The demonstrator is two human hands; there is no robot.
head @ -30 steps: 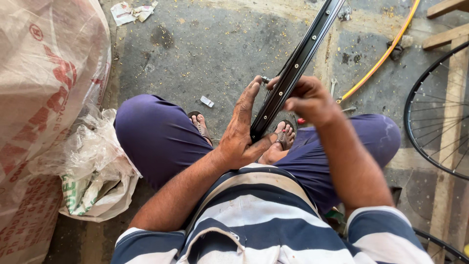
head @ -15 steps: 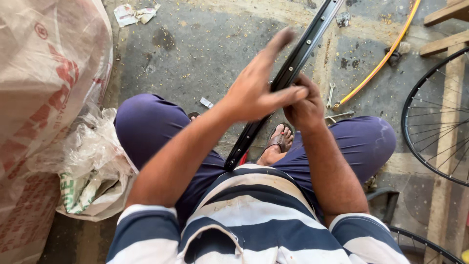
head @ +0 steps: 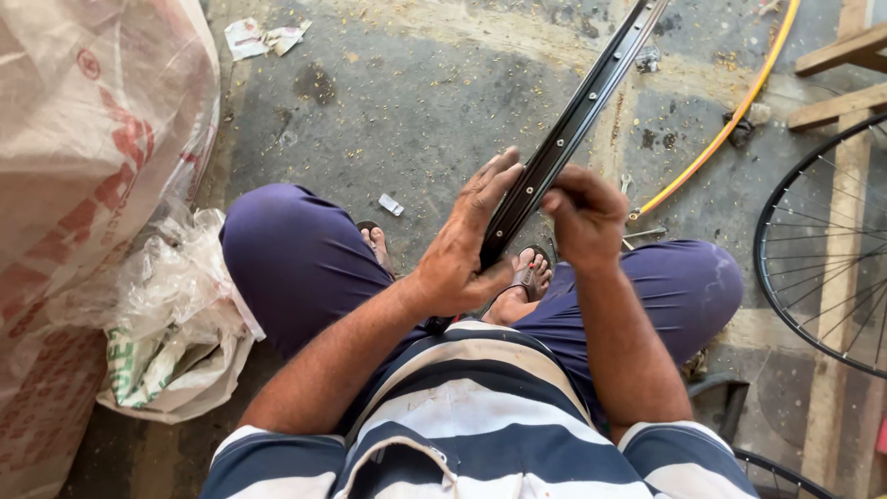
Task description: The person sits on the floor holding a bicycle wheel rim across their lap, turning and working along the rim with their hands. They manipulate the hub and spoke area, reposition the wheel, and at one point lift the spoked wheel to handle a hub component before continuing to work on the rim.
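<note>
Where concrete floor (head: 416, 102) lies dusty, hands (head: 462, 249) on rim (head: 573, 120)

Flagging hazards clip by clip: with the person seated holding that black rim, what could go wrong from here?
1. The long black metal wheel rim is steadied only near its lower end by the left hand and right hand; its far end could swing or tip.
2. The right hand's fingers pinch right at the rim's edge and might get nipped.
3. The sandalled foot lies just under the rim; a slip could hit it.
</note>
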